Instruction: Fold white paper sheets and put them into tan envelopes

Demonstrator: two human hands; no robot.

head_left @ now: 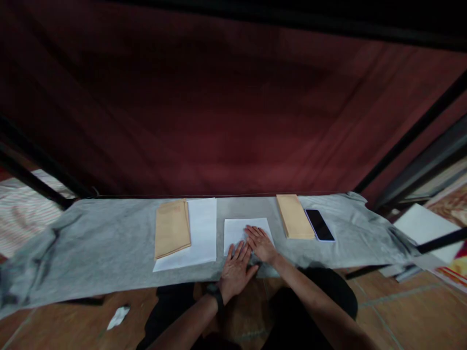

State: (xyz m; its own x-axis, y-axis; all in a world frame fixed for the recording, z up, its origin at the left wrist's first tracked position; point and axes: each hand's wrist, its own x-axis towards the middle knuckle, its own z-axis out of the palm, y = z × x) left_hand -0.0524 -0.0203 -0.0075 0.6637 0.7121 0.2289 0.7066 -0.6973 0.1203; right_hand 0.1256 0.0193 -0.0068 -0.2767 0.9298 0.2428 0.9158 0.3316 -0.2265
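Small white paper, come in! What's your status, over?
Left hand, right hand: open, on small white paper. Paper lying on gray cloth. Phone to its right, clear of it.

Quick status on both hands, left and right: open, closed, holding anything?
Left hand: open, palm down, fingers on the near part of the paper, grasping nothing.
Right hand: open, palm down on the same paper, grasping nothing.
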